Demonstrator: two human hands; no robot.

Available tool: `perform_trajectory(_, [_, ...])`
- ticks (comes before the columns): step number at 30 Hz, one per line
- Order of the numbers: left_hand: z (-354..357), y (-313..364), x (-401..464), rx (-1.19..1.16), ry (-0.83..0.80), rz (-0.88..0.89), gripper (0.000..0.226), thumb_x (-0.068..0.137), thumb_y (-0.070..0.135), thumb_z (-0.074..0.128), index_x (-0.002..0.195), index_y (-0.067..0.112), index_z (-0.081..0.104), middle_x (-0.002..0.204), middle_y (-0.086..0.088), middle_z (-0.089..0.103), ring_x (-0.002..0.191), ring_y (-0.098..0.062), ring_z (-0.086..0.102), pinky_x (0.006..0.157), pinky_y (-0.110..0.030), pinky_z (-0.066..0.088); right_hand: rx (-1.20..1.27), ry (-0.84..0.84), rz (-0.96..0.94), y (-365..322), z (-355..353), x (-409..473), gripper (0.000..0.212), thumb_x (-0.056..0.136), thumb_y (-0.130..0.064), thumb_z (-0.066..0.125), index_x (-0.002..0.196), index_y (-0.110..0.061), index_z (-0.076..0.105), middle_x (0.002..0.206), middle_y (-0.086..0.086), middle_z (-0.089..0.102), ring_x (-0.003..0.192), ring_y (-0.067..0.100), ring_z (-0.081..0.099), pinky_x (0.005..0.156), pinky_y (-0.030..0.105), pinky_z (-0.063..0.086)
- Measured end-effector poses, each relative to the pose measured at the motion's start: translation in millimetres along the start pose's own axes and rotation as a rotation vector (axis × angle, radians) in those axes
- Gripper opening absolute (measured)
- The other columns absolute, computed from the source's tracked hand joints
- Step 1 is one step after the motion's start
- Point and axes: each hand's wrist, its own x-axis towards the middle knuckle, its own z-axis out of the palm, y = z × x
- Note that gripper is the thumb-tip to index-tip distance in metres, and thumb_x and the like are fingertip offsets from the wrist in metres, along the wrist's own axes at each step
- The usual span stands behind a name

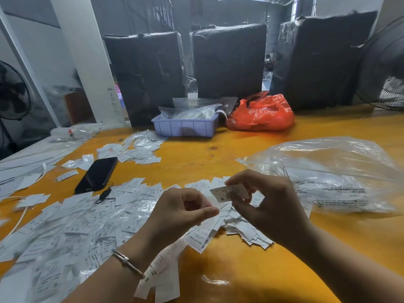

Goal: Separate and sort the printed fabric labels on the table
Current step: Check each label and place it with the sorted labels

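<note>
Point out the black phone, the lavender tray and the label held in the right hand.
black phone (97,174), head view, middle of its dark screen
lavender tray (183,127), head view, front wall
held label (227,193), head view, printed face

Yellow wooden table (251,276) under scattered white labels (72,226), black phone (96,174), lilac tray (183,127), orange bag (261,113), clear plastic bag (328,171).

Two hands show: the left hand (185,212) and the right hand (269,206), with one label marked M (229,192) between the fingers. Loose labels (76,226) on the counter (240,149) are too many to count, likely well over a hundred. There is one black phone (97,174), one lilac tray (185,126), one orange bag (261,113), one large clear bag (328,173), three black-wrapped bundles (229,62) and two fans (384,66).
</note>
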Motion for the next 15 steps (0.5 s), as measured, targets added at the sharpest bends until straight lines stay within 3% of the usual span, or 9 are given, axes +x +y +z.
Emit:
perform_trajectory(4, [0.7, -2.0, -0.6, 0.041, -0.016, 0.034, 0.024, 0.072, 0.037, 0.077, 0.072, 0.013, 0.074, 0.069, -0.002, 0.069, 0.061, -0.019, 0.062, 0.057, -0.031, 0.053, -0.04, -0.07, -0.001, -1.1, 0.3, 0.0, 0.013, 0.076, -0.011, 0.069, 0.089, -0.013, 0.072, 0.07, -0.007, 0.068, 0.055, 0.009, 0.057, 0.052, 0.027, 0.049])
perform_trajectory(8, [2.0, -2.3, -0.9, 0.095, -0.04, 0.068, 0.02, 0.073, 0.042, 0.072, 0.077, 0.023, 0.075, 0.071, 0.005, 0.067, 0.063, -0.012, 0.062, 0.058, -0.03, 0.053, -0.032, -0.162, 0.007, 1.3, 2.0, 0.3, 0.013, 0.08, 0.0, 0.066, 0.086, -0.01, 0.072, 0.074, -0.015, 0.06, 0.061, -0.006, 0.048, 0.058, 0.01, 0.038])
perform_trajectory(11, [2.6, -2.7, -0.8, 0.112, -0.063, 0.074, 0.029, 0.073, 0.044, 0.07, 0.081, 0.016, 0.077, 0.071, 0.002, 0.067, 0.064, -0.015, 0.061, 0.059, -0.036, 0.052, -0.005, -0.254, 0.032, 3.4, 3.6, 0.5, 0.016, 0.081, 0.004, 0.066, 0.086, -0.01, 0.072, 0.078, -0.012, 0.062, 0.065, -0.002, 0.05, 0.061, 0.011, 0.034])
perform_trajectory(15, [3.1, -2.0, -0.6, 0.078, -0.077, 0.076, 0.024, 0.074, 0.039, 0.071, 0.081, 0.016, 0.077, 0.072, 0.003, 0.067, 0.063, -0.013, 0.061, 0.057, -0.026, 0.051, -0.011, -0.261, 0.104, 5.1, 6.6, -1.8, 0.025, 0.082, -0.005, 0.068, 0.102, -0.019, 0.07, 0.085, -0.012, 0.066, 0.068, -0.004, 0.053, 0.061, 0.011, 0.036])
